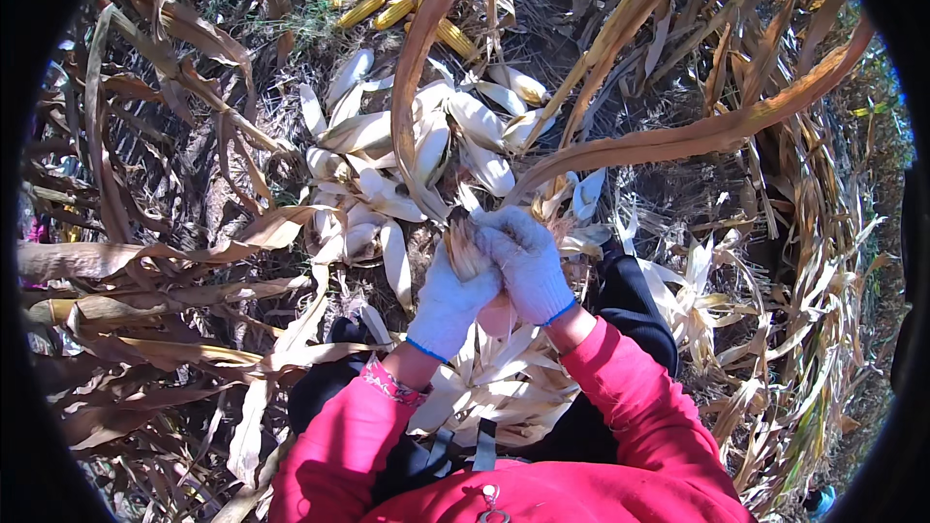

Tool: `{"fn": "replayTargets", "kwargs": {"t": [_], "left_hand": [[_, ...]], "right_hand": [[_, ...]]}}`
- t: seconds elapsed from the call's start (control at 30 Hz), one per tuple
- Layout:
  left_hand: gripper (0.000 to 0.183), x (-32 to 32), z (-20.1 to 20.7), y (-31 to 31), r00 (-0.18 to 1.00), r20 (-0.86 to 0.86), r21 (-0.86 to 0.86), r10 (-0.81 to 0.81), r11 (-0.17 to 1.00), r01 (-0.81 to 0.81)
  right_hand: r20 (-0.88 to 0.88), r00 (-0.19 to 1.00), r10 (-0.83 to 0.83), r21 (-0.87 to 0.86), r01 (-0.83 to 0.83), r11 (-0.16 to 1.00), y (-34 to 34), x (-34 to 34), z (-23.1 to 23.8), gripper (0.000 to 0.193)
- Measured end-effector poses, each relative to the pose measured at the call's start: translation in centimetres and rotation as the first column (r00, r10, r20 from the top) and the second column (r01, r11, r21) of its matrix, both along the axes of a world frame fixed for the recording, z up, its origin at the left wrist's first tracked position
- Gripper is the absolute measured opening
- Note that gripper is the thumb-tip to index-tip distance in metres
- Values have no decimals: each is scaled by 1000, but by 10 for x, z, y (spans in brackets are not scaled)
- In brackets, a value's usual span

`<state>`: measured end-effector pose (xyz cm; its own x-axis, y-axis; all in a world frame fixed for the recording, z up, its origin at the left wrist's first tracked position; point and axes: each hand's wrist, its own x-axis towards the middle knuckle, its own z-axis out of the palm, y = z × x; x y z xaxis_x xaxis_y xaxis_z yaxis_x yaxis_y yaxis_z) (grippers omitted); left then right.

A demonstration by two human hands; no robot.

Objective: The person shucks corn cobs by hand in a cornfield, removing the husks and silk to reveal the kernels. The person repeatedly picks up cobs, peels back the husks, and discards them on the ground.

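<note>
A dry, tan, husk-wrapped ear of corn (467,254) is held between both hands, above the lap and just short of the pile of pale, husk-covered ears (475,121) on the ground. No kernels are exposed on the visible part of the held ear.

Slippage may be caused by the smooth, dry husk turning against the knitted glove fabric; if the grip is loosened, the ear could be dropped among the pale loose husks (504,383) below. Snagging may be caused by the two long, brown, strap-like leaves, left (412,73) and right (678,138), whose lower ends are seen close to the hands; whether contact is made cannot be told. If the husk is torn unevenly, strips could be left on the ear.

The left hand (450,298), in a white knitted glove with a blue cuff edge, is set lower, with the fingers closed around the ear. The right hand (526,261), gloved alike, is placed higher and to the right, with the fingers curled against the husk and apparently gripping it; its fingertips are partly hidden. Both forearms, in pinkish-red sleeves (635,387), are angled inward, and the wrists are brought near each other.
</note>
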<state>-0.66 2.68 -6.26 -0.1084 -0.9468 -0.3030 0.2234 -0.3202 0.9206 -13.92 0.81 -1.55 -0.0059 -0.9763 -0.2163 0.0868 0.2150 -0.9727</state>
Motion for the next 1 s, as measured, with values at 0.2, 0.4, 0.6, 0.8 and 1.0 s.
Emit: {"fn": "replayTargets", "kwargs": {"t": [0.2,0.4,0.6,0.8,1.0], "left_hand": [[43,-9,52,-2,875,-399,253,274,950,-182],[37,-8,57,-9,860,-352,306,368,914,-266],[36,35,39,-30,930,-199,113,308,950,-290],[33,91,52,-44,822,-303,65,482,871,-487],[31,100,45,-46,914,-134,-56,382,918,-392]], "right_hand": [[315,932,-179,180,126,976,0,6,3,10],[414,875,-249,239,160,958,-2,3,-2,7],[229,969,90,6,-94,996,4,-7,22,8],[-676,326,661,29,-884,467,38,-22,6,30],[-286,511,811,129,-818,561,36,-27,7,31]]}}
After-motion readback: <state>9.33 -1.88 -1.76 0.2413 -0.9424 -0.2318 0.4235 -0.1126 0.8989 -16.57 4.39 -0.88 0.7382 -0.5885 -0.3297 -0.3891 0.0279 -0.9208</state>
